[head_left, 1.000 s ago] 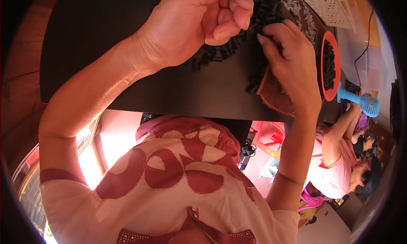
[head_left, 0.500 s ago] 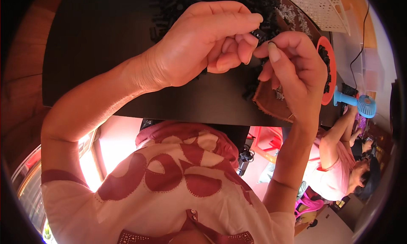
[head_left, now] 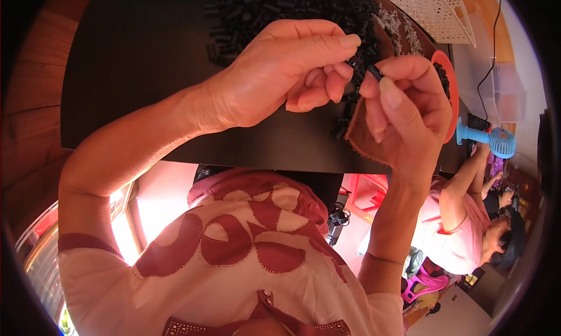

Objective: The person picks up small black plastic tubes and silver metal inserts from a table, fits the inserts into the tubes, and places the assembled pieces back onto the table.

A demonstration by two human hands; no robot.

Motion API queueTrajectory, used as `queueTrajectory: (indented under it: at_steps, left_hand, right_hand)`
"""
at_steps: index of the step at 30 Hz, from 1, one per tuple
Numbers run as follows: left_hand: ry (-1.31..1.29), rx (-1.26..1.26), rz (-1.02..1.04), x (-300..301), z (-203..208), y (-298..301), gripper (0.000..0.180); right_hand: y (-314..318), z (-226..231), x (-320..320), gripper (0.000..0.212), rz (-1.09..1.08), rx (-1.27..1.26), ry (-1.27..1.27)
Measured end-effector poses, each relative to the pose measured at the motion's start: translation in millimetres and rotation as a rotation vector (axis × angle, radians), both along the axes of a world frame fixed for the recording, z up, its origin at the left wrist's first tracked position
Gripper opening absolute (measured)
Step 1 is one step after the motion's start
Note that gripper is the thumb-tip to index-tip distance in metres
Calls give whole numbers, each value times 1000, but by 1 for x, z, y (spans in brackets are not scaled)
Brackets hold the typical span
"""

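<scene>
The table (head_left: 263,146) bore a heap (head_left: 251,17), likely placed close for reach. Near it, the left hand (head_left: 292,67) and right hand (head_left: 414,105) pinched, seemingly leaving ends free: right, a black tube (head_left: 375,72); left, a part-hidden bit (head_left: 353,62).

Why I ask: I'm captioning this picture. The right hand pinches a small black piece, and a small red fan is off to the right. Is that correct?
Not quite: the head view shows the small fan is blue. The right hand does pinch a small black piece.
</scene>
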State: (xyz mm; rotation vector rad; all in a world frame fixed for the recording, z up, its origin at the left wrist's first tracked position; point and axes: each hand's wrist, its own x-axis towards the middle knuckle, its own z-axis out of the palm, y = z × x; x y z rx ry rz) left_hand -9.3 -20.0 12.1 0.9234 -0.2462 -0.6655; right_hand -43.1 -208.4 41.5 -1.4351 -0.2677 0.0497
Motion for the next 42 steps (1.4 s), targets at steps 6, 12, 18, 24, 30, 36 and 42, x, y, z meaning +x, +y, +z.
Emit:
queueTrajectory:
  at_steps: [6, 12, 18, 24, 30, 36, 42]
  left_hand:
    - [-10, 34, 4, -1, 1, -1, 25]
    - [-49, 82, -16, -3, -1, -1, 26]
    - [-78, 93, -29, -4, 4, -1, 31]
    - [-123, 122, -49, -7, 3, -2, 35]
    - [-220, 168, -52, -7, 1, -2, 35]
    - [-233, 151, -48, -8, -3, -3, 35]
    - [-241, 173, -60, -7, -3, -3, 37]
  right_hand:
    - [1, 1, -10, 10, -24, 8, -42]
    - [8, -7, -13, 15, -74, -188, -324]
    - [5, -8, -15, 18, -41, -312, -466]
    - [8, -10, -18, 17, -76, -329, -483]
    - [11, -13, -22, 16, -111, -346, -478]
    - [18, -19, -27, 18, -195, -370, -465]
    - [18, -24, -26, 23, -261, -540, -659]
